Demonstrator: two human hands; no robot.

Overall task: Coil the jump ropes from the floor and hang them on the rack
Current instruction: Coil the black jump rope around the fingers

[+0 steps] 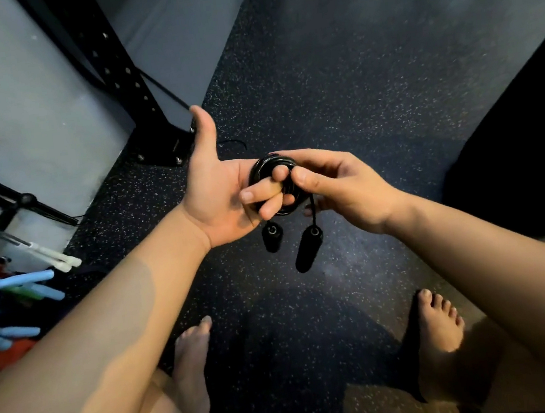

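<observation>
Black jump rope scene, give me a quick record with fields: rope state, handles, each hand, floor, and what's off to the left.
rope: black jump rope wound into a small tight coil, held above the floor
handles: two black handles dangling below the coil
left hand: palm up, fingers curled through the coil, thumb raised
right hand: pinching the coil's right side
floor: dark speckled floor
left side: light blue rope handles and a black rack upright

Black jump rope (272,172), white-speckled dark floor (334,78), pale blue handles (22,280)
</observation>
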